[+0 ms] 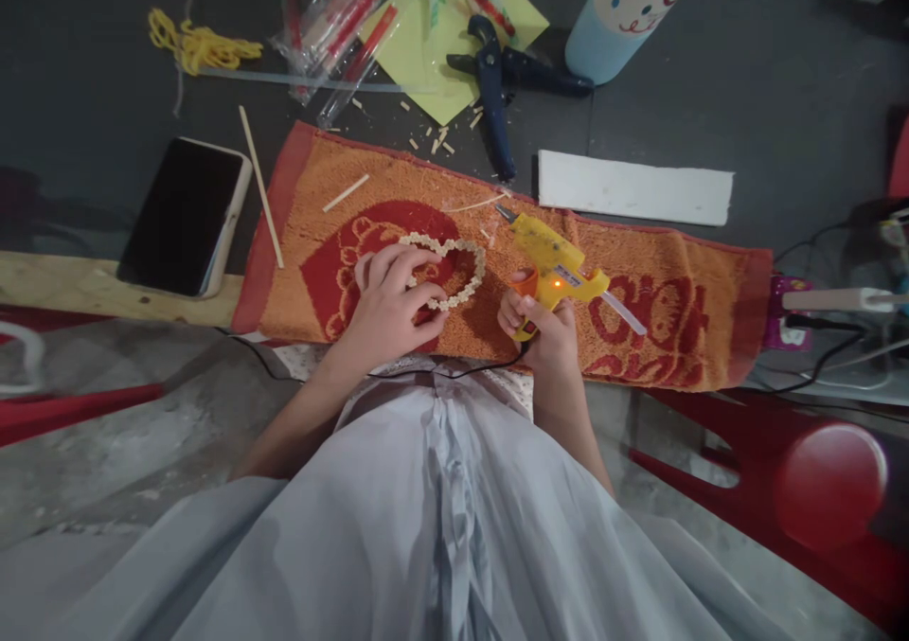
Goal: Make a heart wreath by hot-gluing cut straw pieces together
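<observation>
My right hand (546, 324) is wrapped round the handle of a yellow hot glue gun (548, 248) with an orange trigger and a lit orange light. Its nozzle points up and left, and a clear glue stick (625, 312) juts from the rear. With curled fingers, my left hand (398, 295) grips the left side of a heart-shaped frame (469, 291) made of small pale wooden pieces. Those fingers hide part of the frame. Beneath both hands lies an orange and red towel (639, 253).
Behind the towel are blue-handled cutters (490, 82), plastic packets (341, 26), yellow paper (426, 78), wood bits (441, 137) and a cup (625, 26). A white strip (632, 189) lies right, a phone (185, 215) and thin stick (260, 186) left. A black cable (461, 373) runs along the front edge.
</observation>
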`<action>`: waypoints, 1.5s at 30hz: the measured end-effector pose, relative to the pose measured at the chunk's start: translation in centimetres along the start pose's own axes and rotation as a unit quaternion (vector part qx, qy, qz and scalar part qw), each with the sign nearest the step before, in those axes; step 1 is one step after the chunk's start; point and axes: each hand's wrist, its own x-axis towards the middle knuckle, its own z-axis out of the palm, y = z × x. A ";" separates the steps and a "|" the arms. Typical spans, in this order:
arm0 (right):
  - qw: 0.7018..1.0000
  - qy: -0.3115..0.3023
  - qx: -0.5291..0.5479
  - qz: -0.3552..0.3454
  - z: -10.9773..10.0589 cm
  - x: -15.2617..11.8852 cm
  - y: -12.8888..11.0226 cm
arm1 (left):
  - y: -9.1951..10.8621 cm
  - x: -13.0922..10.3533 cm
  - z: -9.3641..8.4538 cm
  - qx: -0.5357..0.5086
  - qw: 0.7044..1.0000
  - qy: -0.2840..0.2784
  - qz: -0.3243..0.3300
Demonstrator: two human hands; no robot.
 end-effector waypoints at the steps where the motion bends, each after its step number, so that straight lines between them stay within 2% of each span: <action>1: 1.000 0.000 -0.002 0.000 0.0 0.0 0.0 | -0.1 0.0 0.0 -0.001 1.000 0.000 0.002; 22: 1.000 0.002 -0.001 -0.001 0.1 0.0 -0.1 | -0.4 0.0 0.0 -0.011 0.999 -0.026 0.023; 28: 1.000 0.006 -0.015 0.005 0.2 0.0 -0.2 | -0.4 0.0 0.1 -0.008 0.999 -0.016 0.028; 45: 0.999 0.015 -0.031 0.008 0.3 0.0 -0.2 | -0.4 0.0 -0.1 -0.022 0.999 -0.026 0.016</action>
